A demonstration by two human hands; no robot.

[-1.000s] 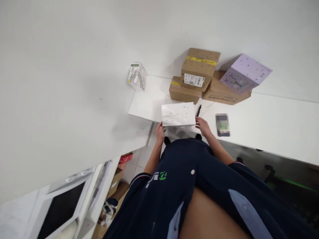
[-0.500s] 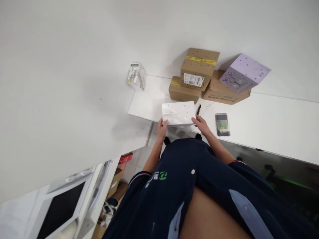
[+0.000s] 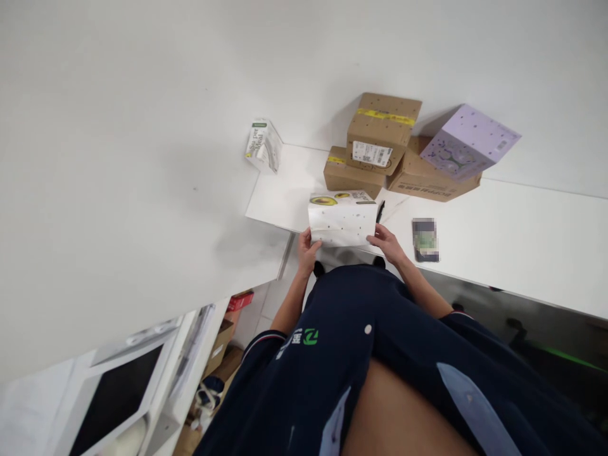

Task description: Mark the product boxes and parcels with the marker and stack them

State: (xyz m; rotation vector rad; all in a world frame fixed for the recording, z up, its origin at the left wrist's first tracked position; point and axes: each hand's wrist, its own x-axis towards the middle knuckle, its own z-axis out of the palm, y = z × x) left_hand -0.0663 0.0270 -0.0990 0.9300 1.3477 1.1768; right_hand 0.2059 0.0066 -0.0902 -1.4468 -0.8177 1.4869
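Between both hands is a white carton box (image 3: 341, 220) with small dark specks and an avocado picture on its far face. My left hand (image 3: 308, 251) grips its left near corner, thumb on the speckled face. At the opposite end my right hand (image 3: 386, 242) holds the right near corner in the same way. The box is tilted over the front edge of the white table (image 3: 513, 234). A black pen (image 3: 380, 211) lies just past its right end, partly covered by it.
Beyond the box stand stacked brown cardboard boxes (image 3: 380, 136), a lilac box (image 3: 468, 142) leaning on top. A white printed carton (image 3: 264, 145) stands at the back left. A phone-like object (image 3: 425, 240), blurred, lies right of my right hand. A white wall (image 3: 142, 158) borders the table.
The white box has tipped toward me, bringing its avocado-printed far face into view. Both hands keep their hold at its ends and sit slightly lower.
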